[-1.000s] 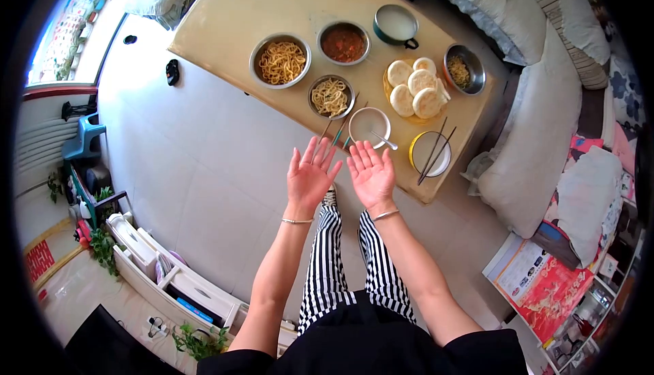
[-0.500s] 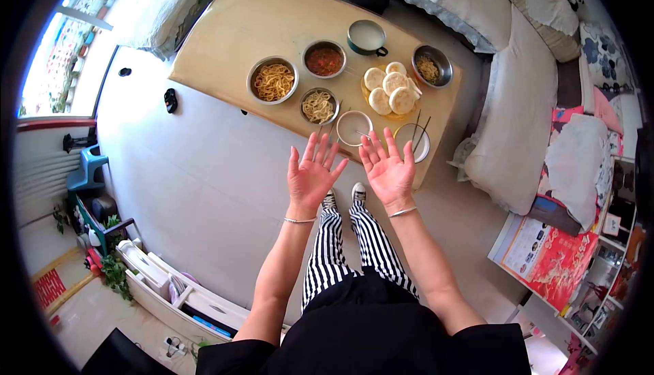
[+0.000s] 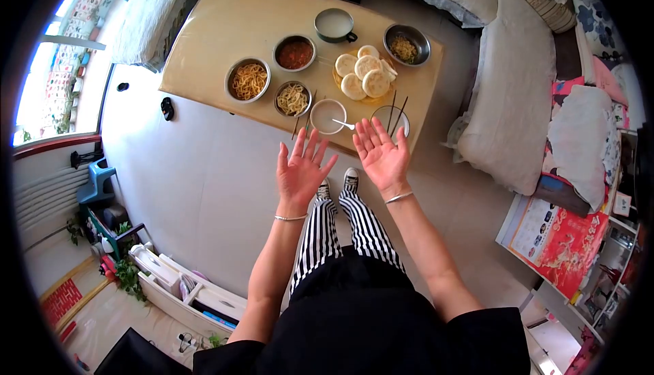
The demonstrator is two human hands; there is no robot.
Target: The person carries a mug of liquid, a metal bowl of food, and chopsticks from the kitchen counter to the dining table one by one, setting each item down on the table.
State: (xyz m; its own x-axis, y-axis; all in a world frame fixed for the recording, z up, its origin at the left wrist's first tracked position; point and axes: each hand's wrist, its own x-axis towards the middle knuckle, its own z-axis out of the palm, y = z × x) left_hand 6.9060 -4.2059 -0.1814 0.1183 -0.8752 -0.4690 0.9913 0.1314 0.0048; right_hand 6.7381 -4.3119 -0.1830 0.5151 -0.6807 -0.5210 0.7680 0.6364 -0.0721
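Observation:
My left hand (image 3: 300,179) is held palm up with its fingers spread, holding nothing, just off the table's front edge. Beside it my right hand (image 3: 383,159) is also palm up and open, its fingertips overlapping the view of a bowl with chopsticks (image 3: 392,117). Nearest between the hands is a bowl of pale liquid (image 3: 325,116) with a white spoon (image 3: 344,125). A pair of chopsticks (image 3: 295,128) lies left of that bowl. Farther in are a small bowl of pale noodles (image 3: 293,98) and a plate of round flatbreads (image 3: 368,76).
On the wooden table (image 3: 204,41) also stand a bowl of reddish noodles (image 3: 248,81), a bowl of red sauce (image 3: 294,53), a green pot of pale liquid (image 3: 334,25) and a metal bowl of yellowish food (image 3: 406,45). A covered sofa (image 3: 507,96) runs along the right.
The view has shifted, so the table and dishes appear farther left and slightly higher. Both hands stay open, palms up, with the spoon and nearest bowl now less covered.

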